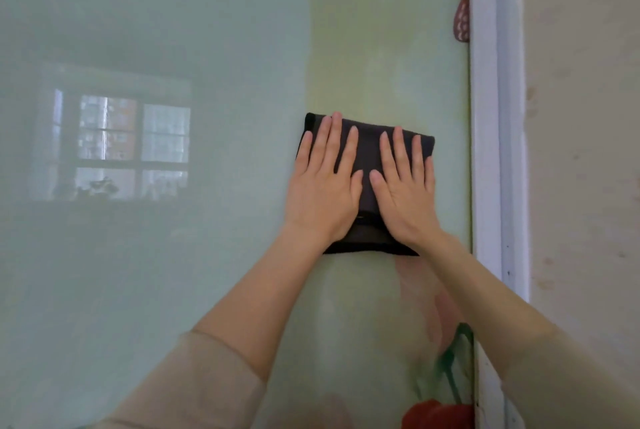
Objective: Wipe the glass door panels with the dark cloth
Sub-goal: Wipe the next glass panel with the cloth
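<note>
A folded dark cloth (367,148) lies flat against the pale green glass door panel (173,30), near its right side. My left hand (323,179) presses on the cloth's left half with fingers spread and pointing up. My right hand (403,186) presses on the right half the same way, beside the left hand. Both palms cover most of the cloth; only its top strip, middle gap and bottom edge show. The glass reflects a window at the left.
A white door frame (491,117) runs vertically just right of the cloth. Beyond it is a beige wall (585,151). A red-and-green flower print (440,408) shows at the panel's lower right. A reddish patterned object (462,18) peeks out by the frame's upper part.
</note>
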